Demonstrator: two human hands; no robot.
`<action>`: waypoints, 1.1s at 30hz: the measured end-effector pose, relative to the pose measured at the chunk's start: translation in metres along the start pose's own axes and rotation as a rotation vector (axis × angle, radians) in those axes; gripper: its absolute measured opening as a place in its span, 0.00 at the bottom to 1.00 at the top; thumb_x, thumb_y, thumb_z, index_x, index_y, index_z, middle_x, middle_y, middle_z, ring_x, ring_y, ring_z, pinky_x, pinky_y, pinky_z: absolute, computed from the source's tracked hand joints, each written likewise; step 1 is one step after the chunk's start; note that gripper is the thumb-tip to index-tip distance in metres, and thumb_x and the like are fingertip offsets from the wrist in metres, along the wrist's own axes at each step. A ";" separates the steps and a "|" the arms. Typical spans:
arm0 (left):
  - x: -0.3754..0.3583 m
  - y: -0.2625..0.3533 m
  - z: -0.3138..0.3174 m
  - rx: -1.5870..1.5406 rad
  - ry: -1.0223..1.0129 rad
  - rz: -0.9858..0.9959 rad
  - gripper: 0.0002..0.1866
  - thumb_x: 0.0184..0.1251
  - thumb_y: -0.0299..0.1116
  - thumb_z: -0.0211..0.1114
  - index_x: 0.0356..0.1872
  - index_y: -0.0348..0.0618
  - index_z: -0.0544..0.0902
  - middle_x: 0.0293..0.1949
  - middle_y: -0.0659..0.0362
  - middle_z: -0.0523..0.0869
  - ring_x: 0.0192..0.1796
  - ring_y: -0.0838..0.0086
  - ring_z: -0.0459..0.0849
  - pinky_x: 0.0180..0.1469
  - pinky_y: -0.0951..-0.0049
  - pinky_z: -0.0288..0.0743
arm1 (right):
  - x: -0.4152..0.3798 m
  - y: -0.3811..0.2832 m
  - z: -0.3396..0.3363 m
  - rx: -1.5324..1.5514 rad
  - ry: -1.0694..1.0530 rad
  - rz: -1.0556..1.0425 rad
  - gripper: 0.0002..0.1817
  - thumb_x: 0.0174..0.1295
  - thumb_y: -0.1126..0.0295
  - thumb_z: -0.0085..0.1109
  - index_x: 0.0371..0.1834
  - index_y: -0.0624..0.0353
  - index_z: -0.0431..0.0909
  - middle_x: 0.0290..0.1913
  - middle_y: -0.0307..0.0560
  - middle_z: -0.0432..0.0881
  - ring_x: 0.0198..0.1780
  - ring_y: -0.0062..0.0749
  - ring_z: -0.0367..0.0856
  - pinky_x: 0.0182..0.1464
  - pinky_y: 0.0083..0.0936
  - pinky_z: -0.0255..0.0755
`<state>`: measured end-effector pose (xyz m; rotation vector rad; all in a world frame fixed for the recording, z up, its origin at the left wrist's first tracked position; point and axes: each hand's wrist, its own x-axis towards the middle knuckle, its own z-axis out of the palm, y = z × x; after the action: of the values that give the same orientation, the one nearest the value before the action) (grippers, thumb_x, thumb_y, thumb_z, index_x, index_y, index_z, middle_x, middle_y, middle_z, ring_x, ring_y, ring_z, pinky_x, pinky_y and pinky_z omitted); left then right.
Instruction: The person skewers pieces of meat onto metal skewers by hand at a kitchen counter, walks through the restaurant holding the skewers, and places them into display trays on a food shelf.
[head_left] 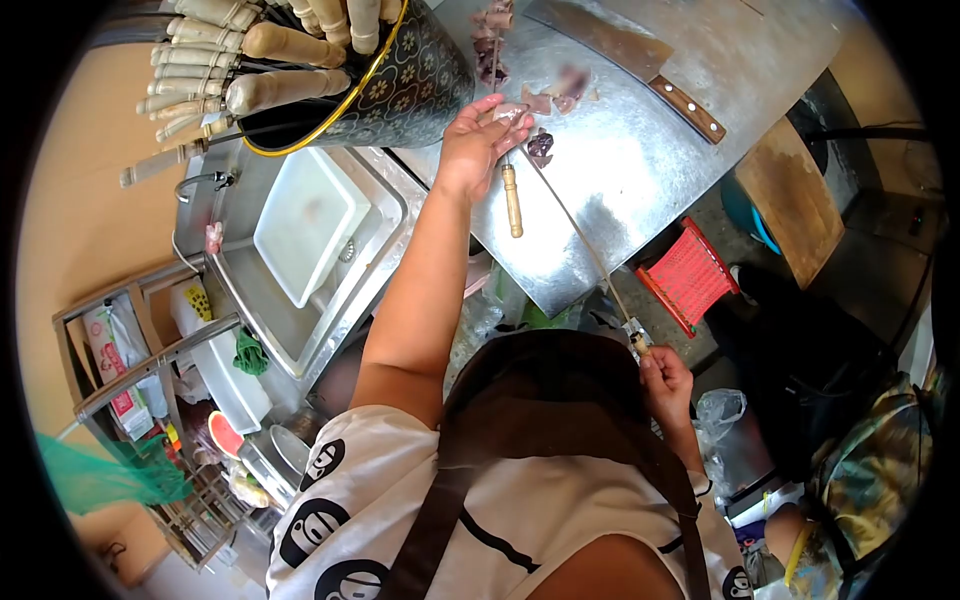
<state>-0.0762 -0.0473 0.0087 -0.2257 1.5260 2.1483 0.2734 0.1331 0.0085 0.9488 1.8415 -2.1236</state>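
Note:
My left hand (483,140) is over the metal table (620,160), its fingers closed around a piece of meat (509,113) at the tip of a long skewer (575,222). Near my waist, my right hand (665,385) grips the wooden handle (639,343) of that skewer. A second skewer with a wooden handle (512,200) lies on the table just below my left hand, meat (492,45) threaded along its far part. Loose meat pieces (570,88) and a dark piece (540,148) rest beside my left fingers.
A cleaver (687,109) lies at the table's far right. Many wooden-handled skewers fill a patterned bucket (410,95) at upper left. Left of the table are a sink (390,200) and a white tray (311,225). A red basket (690,278) and a wooden board (795,200) stand right.

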 end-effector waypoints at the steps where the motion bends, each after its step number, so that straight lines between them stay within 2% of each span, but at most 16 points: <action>1: 0.001 0.000 -0.003 -0.001 -0.013 0.010 0.16 0.62 0.18 0.50 0.52 0.33 0.64 0.44 0.45 0.78 0.46 0.61 0.80 0.49 0.70 0.76 | -0.001 -0.001 -0.001 0.020 0.001 -0.020 0.04 0.60 0.74 0.55 0.36 0.62 0.74 0.22 0.30 0.70 0.24 0.10 0.64 0.26 0.10 0.58; 5: 0.003 0.002 -0.011 0.149 -0.036 0.005 0.16 0.61 0.17 0.50 0.51 0.33 0.66 0.44 0.46 0.79 0.45 0.64 0.81 0.49 0.73 0.76 | 0.001 -0.004 -0.005 0.003 0.046 -0.040 0.04 0.59 0.74 0.55 0.35 0.62 0.75 0.21 0.29 0.69 0.23 0.10 0.63 0.26 0.10 0.57; 7: 0.001 0.007 -0.007 0.347 -0.012 -0.032 0.15 0.61 0.17 0.50 0.50 0.32 0.68 0.43 0.49 0.81 0.45 0.68 0.81 0.48 0.77 0.76 | 0.003 -0.006 -0.007 -0.049 0.069 -0.027 0.04 0.59 0.74 0.55 0.35 0.62 0.75 0.21 0.29 0.68 0.22 0.10 0.62 0.25 0.10 0.57; 11: 0.002 0.007 -0.007 0.402 -0.042 -0.009 0.14 0.60 0.17 0.51 0.49 0.32 0.70 0.41 0.51 0.82 0.44 0.71 0.81 0.48 0.78 0.75 | 0.007 -0.006 -0.006 -0.051 0.085 -0.055 0.03 0.59 0.74 0.56 0.34 0.62 0.75 0.21 0.29 0.68 0.22 0.10 0.61 0.25 0.10 0.56; 20: 0.000 0.003 -0.005 0.521 -0.112 0.162 0.12 0.63 0.21 0.52 0.48 0.31 0.71 0.39 0.53 0.83 0.43 0.75 0.81 0.48 0.80 0.73 | 0.006 -0.010 -0.006 -0.066 0.072 -0.047 0.05 0.59 0.73 0.57 0.35 0.62 0.76 0.23 0.28 0.69 0.25 0.10 0.62 0.28 0.10 0.57; 22: -0.005 0.004 0.001 0.688 -0.085 0.233 0.11 0.63 0.21 0.52 0.46 0.33 0.73 0.39 0.55 0.84 0.43 0.77 0.80 0.48 0.81 0.72 | 0.005 -0.016 -0.005 -0.129 0.090 -0.060 0.05 0.59 0.73 0.58 0.35 0.63 0.76 0.24 0.29 0.70 0.26 0.10 0.63 0.29 0.10 0.59; 23: -0.006 0.001 0.001 0.687 -0.087 0.233 0.11 0.63 0.21 0.52 0.46 0.33 0.73 0.39 0.55 0.84 0.43 0.77 0.80 0.48 0.81 0.72 | 0.004 -0.017 -0.005 -0.129 0.092 -0.059 0.05 0.59 0.73 0.58 0.35 0.63 0.76 0.24 0.29 0.70 0.26 0.10 0.63 0.29 0.10 0.59; 25: -0.008 -0.003 0.002 0.882 -0.016 0.414 0.09 0.62 0.24 0.54 0.42 0.39 0.78 0.33 0.55 0.85 0.36 0.71 0.84 0.41 0.75 0.75 | 0.004 -0.019 -0.006 -0.146 0.096 -0.067 0.06 0.58 0.73 0.58 0.35 0.63 0.76 0.25 0.30 0.71 0.28 0.11 0.64 0.31 0.11 0.60; 26: -0.009 -0.004 0.004 0.882 -0.015 0.413 0.09 0.62 0.24 0.54 0.42 0.39 0.78 0.33 0.55 0.85 0.36 0.71 0.84 0.41 0.75 0.75 | 0.003 -0.022 -0.005 -0.146 0.096 -0.066 0.06 0.58 0.73 0.58 0.35 0.63 0.76 0.25 0.30 0.71 0.28 0.11 0.64 0.31 0.11 0.60; 28: -0.012 -0.005 0.007 0.962 0.024 0.517 0.08 0.61 0.27 0.56 0.41 0.43 0.79 0.32 0.54 0.85 0.34 0.64 0.84 0.38 0.71 0.76 | 0.001 -0.027 -0.003 -0.187 0.113 -0.066 0.06 0.58 0.73 0.58 0.35 0.64 0.76 0.25 0.30 0.72 0.29 0.12 0.64 0.32 0.11 0.61; 29: -0.014 -0.003 0.009 0.963 0.025 0.517 0.08 0.61 0.27 0.56 0.41 0.43 0.79 0.32 0.54 0.85 0.34 0.64 0.84 0.38 0.71 0.76 | 0.001 -0.026 -0.001 -0.187 0.112 -0.065 0.06 0.58 0.73 0.58 0.35 0.64 0.76 0.25 0.30 0.72 0.29 0.12 0.64 0.32 0.11 0.61; 31: -0.017 0.001 0.013 1.125 0.041 0.522 0.12 0.60 0.21 0.54 0.45 0.40 0.77 0.38 0.53 0.84 0.41 0.70 0.84 0.42 0.76 0.76 | -0.001 -0.021 0.001 -0.210 0.135 -0.108 0.06 0.58 0.73 0.58 0.35 0.64 0.76 0.25 0.31 0.72 0.29 0.12 0.64 0.32 0.11 0.62; 33: -0.018 0.001 0.016 1.130 0.065 0.535 0.12 0.60 0.21 0.54 0.45 0.39 0.77 0.37 0.53 0.84 0.41 0.69 0.84 0.43 0.75 0.76 | -0.003 -0.027 0.009 -0.195 0.132 -0.082 0.05 0.58 0.73 0.58 0.35 0.64 0.76 0.24 0.31 0.72 0.28 0.12 0.64 0.31 0.11 0.61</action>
<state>-0.0594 -0.0380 0.0229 0.5525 2.7702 1.2377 0.2582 0.1296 0.0326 1.0039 2.1394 -1.9207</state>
